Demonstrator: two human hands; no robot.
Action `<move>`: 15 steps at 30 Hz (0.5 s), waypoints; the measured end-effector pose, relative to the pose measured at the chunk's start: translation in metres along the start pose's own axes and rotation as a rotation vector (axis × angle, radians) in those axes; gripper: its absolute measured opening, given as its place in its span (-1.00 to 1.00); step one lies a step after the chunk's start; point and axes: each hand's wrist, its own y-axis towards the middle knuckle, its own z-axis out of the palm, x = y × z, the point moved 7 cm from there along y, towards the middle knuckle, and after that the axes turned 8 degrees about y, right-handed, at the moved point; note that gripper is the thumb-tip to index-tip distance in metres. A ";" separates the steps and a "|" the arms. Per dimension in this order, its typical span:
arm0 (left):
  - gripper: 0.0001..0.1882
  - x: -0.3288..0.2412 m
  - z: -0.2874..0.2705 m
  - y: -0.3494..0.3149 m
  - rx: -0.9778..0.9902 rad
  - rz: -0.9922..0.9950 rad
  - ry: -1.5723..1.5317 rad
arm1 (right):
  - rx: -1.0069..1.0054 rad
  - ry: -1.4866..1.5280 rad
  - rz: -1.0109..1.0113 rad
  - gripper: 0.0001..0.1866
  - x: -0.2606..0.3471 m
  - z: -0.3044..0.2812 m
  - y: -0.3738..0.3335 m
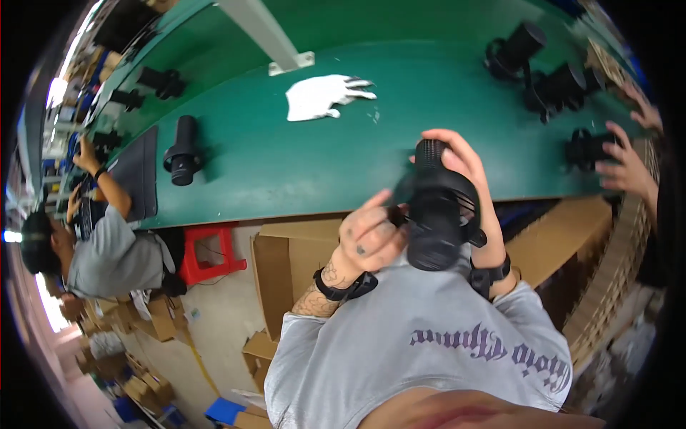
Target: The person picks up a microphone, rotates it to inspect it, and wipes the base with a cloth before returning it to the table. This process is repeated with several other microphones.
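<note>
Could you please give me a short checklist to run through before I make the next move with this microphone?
1. Right hand has the microphone: ok, fingers wrapped round its upper end.
2. Left hand firmly on the microphone's side: cannot tell, the fingers are there but blurred.
3. Hands gloved: not ok, both are bare; a white glove lies on the table.
4. Co-worker's hand away from the microphone: ok, it is at the right edge, by another unit.
5. Spare unit on the left apart from both hands: ok.
</note>
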 end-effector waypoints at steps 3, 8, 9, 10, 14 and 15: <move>-0.76 -0.009 0.008 0.004 0.097 -0.014 -0.221 | -0.148 0.335 0.042 -0.78 -0.014 -0.009 -0.009; -0.55 0.012 0.009 -0.008 0.109 -0.503 -0.158 | -0.443 0.292 -0.140 -0.77 -0.002 -0.045 -0.019; -0.47 0.014 0.009 -0.014 0.093 -0.611 -0.341 | -0.497 0.264 -0.226 -0.76 0.003 -0.053 -0.020; -0.48 0.013 0.005 -0.017 0.110 -0.621 -0.461 | -0.510 0.267 -0.218 -0.76 0.004 -0.054 -0.020; -0.24 -0.004 0.010 -0.006 0.181 -0.638 -0.563 | -0.546 0.358 -0.245 -0.73 0.005 -0.055 -0.023; -0.14 -0.006 0.011 -0.003 0.167 -0.667 -0.554 | -0.555 0.385 -0.255 -0.73 0.005 -0.051 -0.024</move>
